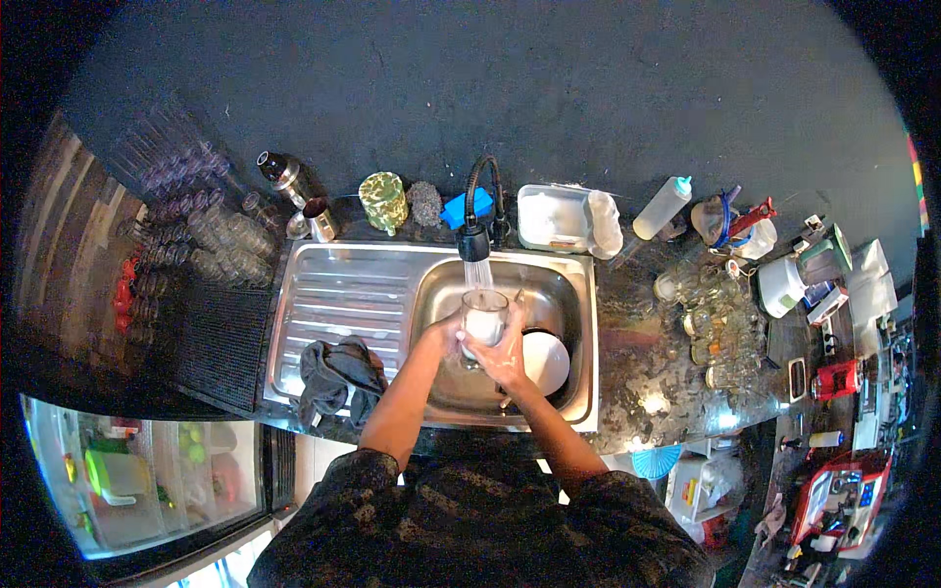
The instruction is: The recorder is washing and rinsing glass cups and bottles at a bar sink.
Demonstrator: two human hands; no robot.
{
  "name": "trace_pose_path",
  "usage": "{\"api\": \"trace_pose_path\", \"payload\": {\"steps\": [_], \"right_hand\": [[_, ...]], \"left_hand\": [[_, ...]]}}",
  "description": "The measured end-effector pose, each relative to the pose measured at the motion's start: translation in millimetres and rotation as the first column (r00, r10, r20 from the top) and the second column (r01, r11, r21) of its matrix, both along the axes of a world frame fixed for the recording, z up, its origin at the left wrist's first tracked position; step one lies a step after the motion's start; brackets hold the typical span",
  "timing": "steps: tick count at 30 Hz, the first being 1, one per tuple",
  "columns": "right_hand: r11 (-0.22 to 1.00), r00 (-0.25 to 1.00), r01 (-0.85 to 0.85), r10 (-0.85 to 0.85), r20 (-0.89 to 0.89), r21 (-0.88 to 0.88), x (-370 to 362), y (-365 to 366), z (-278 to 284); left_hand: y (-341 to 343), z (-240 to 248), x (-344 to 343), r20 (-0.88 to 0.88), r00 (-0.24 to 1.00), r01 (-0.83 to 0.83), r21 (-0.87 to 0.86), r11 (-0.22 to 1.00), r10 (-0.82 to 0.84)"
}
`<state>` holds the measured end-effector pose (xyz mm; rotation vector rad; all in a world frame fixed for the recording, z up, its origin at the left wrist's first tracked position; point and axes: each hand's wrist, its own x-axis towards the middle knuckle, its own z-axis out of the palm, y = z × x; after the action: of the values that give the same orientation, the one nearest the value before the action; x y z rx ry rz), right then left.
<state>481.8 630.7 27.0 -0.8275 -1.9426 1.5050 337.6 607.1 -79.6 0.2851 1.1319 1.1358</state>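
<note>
A clear drinking glass [484, 318] is held between my two hands under the running tap [473, 243], over the sink basin [436, 294]. My left hand [448, 334] grips its left side, somewhat blurred. Wrapped round its right and near side is my right hand [504, 359], wet, with fingers closed. Water from the spray head falls into the glass, which looks whitish inside. Below my right hand, a white round dish [545, 363] rests in the basin, partly over something dark.
Left of the basin, a dark cloth [341, 377] lies on the ribbed drainboard [343, 284]. Behind stand a shaker [281, 174], a patterned cup [383, 202], a steel scrubber [425, 204], a blue sponge [465, 210] and a plastic tub [549, 218]. Glasses crowd both sides; jars [716, 333] stand right.
</note>
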Motion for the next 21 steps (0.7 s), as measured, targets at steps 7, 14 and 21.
{"api": "trace_pose_path", "payload": {"steps": [7, 14, 21], "right_hand": [[0.957, 0.969, 0.242, -0.245, 0.001, 0.162, -7.6, 7.6, -25.2], [0.996, 0.954, -0.046, 0.020, 0.300, 0.080, 3.4, 8.4, -58.3], [0.742, 0.992, -0.047, 0.115, 0.058, -0.669, 22.6, 46.0, -88.4]], "left_hand": [[-32.1, 44.8, 26.0, -0.398, 0.890, -0.235, 0.022, 0.972, 0.224], [-50.1, 108.1, 57.0, -0.282, 0.906, -0.359, -0.118, 0.926, 0.315], [-61.4, 97.4, 49.7, 0.160, 0.915, -0.343, -0.172, 0.923, 0.370]]}}
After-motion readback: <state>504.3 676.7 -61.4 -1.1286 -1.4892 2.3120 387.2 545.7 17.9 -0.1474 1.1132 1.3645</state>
